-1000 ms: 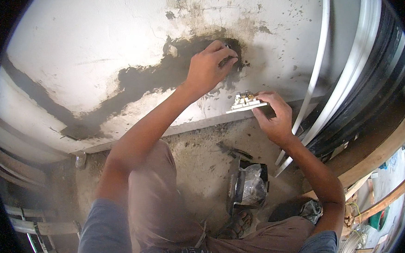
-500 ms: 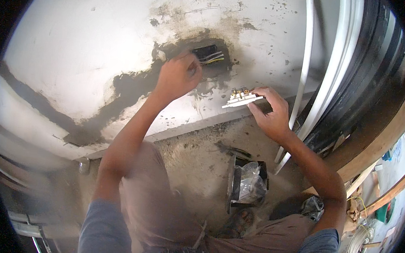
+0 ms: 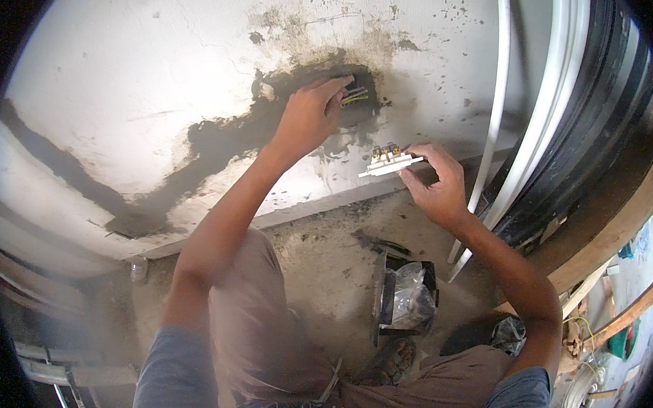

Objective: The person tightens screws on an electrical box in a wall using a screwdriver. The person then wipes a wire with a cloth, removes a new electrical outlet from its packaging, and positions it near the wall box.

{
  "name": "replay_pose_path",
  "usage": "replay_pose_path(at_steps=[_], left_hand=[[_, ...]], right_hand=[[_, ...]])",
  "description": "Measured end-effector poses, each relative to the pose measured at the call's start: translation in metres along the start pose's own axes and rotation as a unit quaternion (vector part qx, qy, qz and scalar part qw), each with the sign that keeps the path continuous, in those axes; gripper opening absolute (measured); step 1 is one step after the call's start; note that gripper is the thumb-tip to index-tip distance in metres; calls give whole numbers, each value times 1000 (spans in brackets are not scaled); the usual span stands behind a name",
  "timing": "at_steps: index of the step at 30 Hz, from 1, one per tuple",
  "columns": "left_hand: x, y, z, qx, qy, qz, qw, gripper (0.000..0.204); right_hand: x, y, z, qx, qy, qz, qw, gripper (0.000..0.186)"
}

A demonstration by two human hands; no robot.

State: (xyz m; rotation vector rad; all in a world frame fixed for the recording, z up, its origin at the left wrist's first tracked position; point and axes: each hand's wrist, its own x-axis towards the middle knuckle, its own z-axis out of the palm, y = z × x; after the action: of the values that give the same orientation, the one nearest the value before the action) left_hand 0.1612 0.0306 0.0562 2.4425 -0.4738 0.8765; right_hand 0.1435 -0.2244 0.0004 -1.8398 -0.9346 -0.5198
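My left hand (image 3: 308, 119) reaches to a black wall box (image 3: 359, 81) set in the dark patched plaster. Its index finger is stretched out across the box's upper part, and the hand hides the box's left side. Several wires (image 3: 355, 97), grey and yellow-green, stick out beside the fingertips; whether the fingers touch them is not clear. Lower right of the box, my right hand (image 3: 441, 187) pinches a white electrical socket or switch plate (image 3: 390, 164) between thumb and fingers. Brass terminals on its back face upward. The plate is apart from the wall and the wires.
White pipes (image 3: 496, 125) and black coiled piping (image 3: 596, 138) lean on the wall at the right. An open black case (image 3: 378, 301) with a clear plastic bag (image 3: 412, 299) lies on the floor between my legs. A small jar (image 3: 138, 269) stands by the wall at left.
My left hand has moved right and slightly up, onto the wall box, with the index finger now extended. The right hand stays nearly still, holding the plate.
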Motion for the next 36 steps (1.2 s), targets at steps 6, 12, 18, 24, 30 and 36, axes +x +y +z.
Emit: replay_pose_path(at_steps=[6,12,18,24,30,36], left_hand=[[-14,-4,-26,-123,-101,-56,986,22],[-37,-13,-22,-126,-68,-200,969,28],[-40,4,-3,-459,-31,-453,764,31],[-40,-11,-5,-533,-73,-438,721,32],[-36,-23,-7,-366,-80,-278,884,40],[-33,-31,-10,-268,-78,-205,938,39]], right_hand=[[-7,6,-4,-26,-2,21,999,27],[-3,10,12,-12,-15,25,1000,28],[3,6,24,21,-26,13,999,28],[7,-2,26,23,-18,2,1000,26],[7,4,29,32,-17,37,999,26],[20,11,41,68,-9,73,995,29]])
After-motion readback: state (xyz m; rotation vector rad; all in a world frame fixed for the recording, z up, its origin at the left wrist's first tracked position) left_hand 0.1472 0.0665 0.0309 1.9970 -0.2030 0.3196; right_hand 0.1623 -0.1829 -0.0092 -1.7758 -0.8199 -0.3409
